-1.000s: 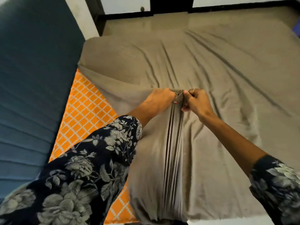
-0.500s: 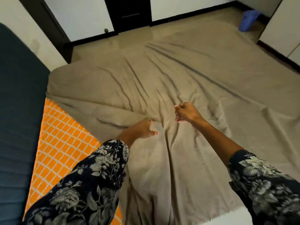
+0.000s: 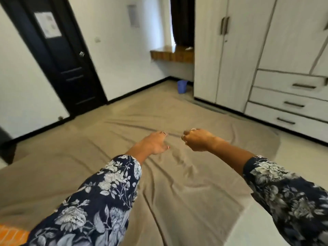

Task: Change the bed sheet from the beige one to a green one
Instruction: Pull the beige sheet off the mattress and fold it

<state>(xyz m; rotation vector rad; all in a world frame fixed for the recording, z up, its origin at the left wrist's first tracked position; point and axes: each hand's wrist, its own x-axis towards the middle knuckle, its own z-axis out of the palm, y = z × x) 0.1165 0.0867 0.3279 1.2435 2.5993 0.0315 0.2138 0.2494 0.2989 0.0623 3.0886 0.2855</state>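
The beige sheet (image 3: 177, 189) lies spread and creased over the bed, and its far end spills toward the floor. Both my arms stretch forward over it in dark floral sleeves. My left hand (image 3: 154, 142) hovers low over the sheet with its fingers relaxed and pointing down; I cannot tell whether they touch the cloth. My right hand (image 3: 197, 140) is beside it, fingers curled into a fist with no cloth visible in it. A strip of the orange patterned mattress (image 3: 10, 235) shows at the bottom left. No green sheet is in view.
A black door (image 3: 67, 64) stands at the left. A white wardrobe with drawers (image 3: 284, 86) fills the right side. A blue bin (image 3: 182, 86) sits on the floor by the wardrobe, under a wooden ledge (image 3: 172, 55).
Both hands pinched a fold of the sheet a second ago; they have since let it drop and reached forward. The view has lifted from the bed toward the room.
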